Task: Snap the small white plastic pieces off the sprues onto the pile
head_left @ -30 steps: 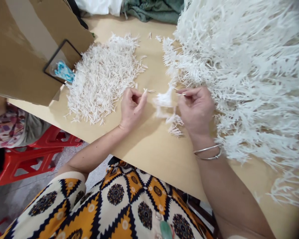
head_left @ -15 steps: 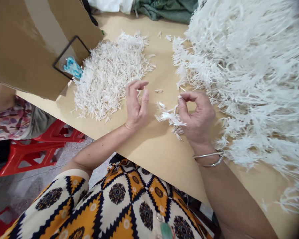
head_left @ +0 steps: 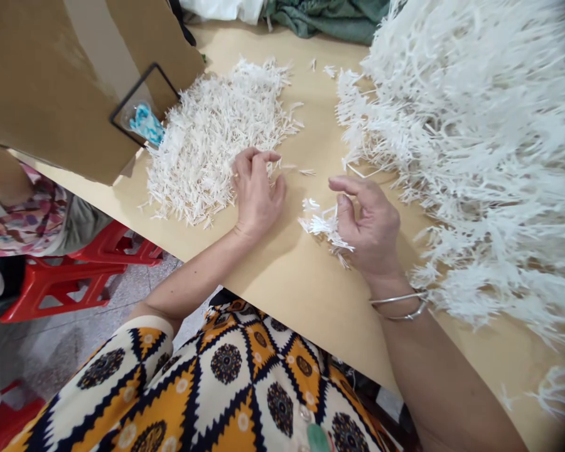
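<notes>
My left hand (head_left: 258,194) is over the table beside the right edge of a heap of small white sprigs (head_left: 211,138); its fingers are apart and bent, with nothing clearly held. My right hand (head_left: 370,223), with a silver bangle on the wrist, has thumb and index finger apart. Its lower fingers curl around a bunch of white sprigs (head_left: 324,227) that sticks out to the left. A much larger pile of white branching strands (head_left: 489,157) lies to the right of my right hand.
A cardboard box (head_left: 75,88) stands at the left, with a black frame and a blue-and-white item (head_left: 147,124) by it. Green cloth (head_left: 324,16) lies at the back. Red stools (head_left: 61,292) and a seated person are at the left of the table (head_left: 306,314).
My left hand has turned down toward the table by the small heap. My right thumb and index finger have parted from their pinch. The view has shifted slightly.
</notes>
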The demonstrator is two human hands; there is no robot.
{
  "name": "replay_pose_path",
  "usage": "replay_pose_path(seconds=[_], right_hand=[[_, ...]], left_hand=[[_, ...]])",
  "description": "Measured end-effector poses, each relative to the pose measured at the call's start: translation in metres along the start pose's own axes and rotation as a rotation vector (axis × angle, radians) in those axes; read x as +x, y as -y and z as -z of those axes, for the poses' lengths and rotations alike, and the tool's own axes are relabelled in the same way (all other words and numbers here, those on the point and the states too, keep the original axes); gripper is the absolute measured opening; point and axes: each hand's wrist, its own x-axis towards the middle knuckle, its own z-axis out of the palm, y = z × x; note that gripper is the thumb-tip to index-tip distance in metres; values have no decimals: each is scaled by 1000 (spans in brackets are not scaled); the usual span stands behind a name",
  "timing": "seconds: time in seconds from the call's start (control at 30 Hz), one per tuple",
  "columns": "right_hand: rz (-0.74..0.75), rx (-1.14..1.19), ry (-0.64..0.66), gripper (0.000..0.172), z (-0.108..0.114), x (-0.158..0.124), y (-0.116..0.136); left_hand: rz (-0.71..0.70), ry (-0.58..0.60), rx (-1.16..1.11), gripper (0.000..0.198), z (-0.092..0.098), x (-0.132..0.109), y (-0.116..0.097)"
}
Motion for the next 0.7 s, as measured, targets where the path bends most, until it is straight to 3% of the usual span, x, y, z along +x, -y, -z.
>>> replay_pose_path(seconds=[0.13,0.33,0.57,0.7], right_hand=[[-23,-53,27,26,3,0,-2],[-20,-62,30,22,2,-1,-3],[-167,189,-45,25,-2,2,5],[-199,197,-35,23,-4,3,9]], left_hand=[[19,112,258,23,6,2,0],[-5,231,359,19,13,8,-6],[-424,147,129,22,15,-2,-27],[-556,149,90,18,9,-10,-30]])
